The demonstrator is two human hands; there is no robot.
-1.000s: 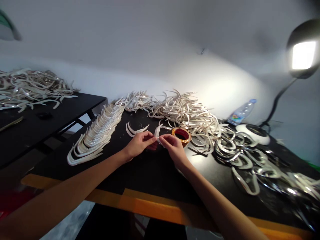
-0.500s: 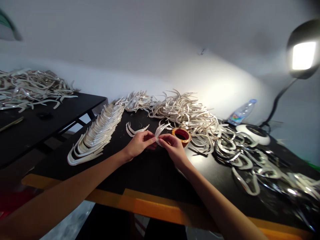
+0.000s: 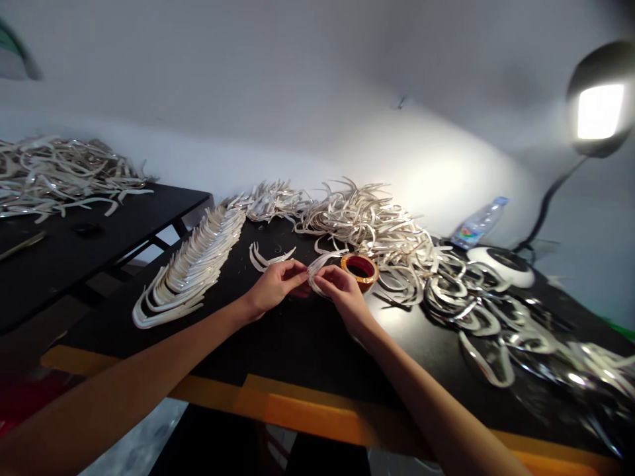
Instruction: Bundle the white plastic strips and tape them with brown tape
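Observation:
Between my two hands is a curved white strip (image 3: pixel 327 260), its upper end arching toward the tape roll. My left hand (image 3: pixel 278 285) pinches its near end with thumb and forefinger. Close beside it, my right hand (image 3: pixel 342 291) is also closed on the strip, fingertips almost touching the left ones. Part of the strip is hidden behind the fingers. Just beyond my left hand lie a few loose curved strips (image 3: pixel 262 261). A roll of amber tape (image 3: pixel 360 270) with a red core sits right behind my right hand.
A long overlapping row of white strips (image 3: pixel 198 264) lies at left. Tangled strips (image 3: pixel 367 218) are heaped at the back, with looped ones (image 3: pixel 461 291) on the right. A plastic bottle (image 3: pixel 480 223) and a lit lamp (image 3: pixel 600 109) stand at right. Another strip pile (image 3: pixel 64 172) covers the left table.
The strip's upper end has tipped to the right and now lies lower, near the tape roll. Both hands have stayed almost in place.

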